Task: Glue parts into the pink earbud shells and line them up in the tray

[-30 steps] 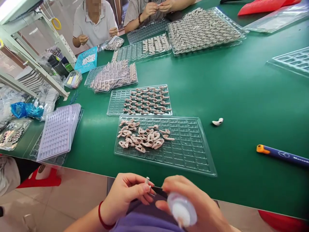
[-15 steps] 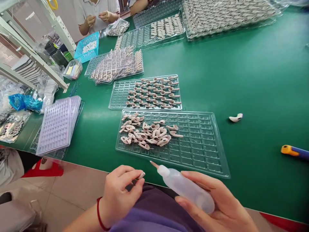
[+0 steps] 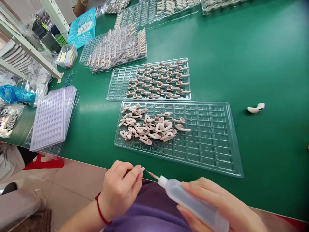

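My left hand (image 3: 123, 185), a red cord round its wrist, pinches a white earbud shell (image 3: 143, 169) that is mostly covered by the fingers. My right hand (image 3: 217, 203) is wrapped round a translucent squeeze bottle (image 3: 190, 198) with a white cap and a thin brownish nozzle. The nozzle tip points left at the shell, a small gap apart, and a fine line shows between them. Beyond both hands lies a clear compartment tray (image 3: 210, 135) with a loose heap of earbud shells (image 3: 154, 129) on its left half.
Behind it, a second tray (image 3: 120, 82) holds shells in rows. Stacked filled trays (image 3: 108, 51) and a blue basket (image 3: 83, 30) stand farther back. Pale empty trays (image 3: 49, 119) are piled at left beside a metal shelf frame (image 3: 38, 54). One earbud (image 3: 256, 108) lies at right.
My view has tilted down and shifted. The bottle's nozzle has swung lower and now lines up closely with the shell in my left hand. The other person's hands have left the view.
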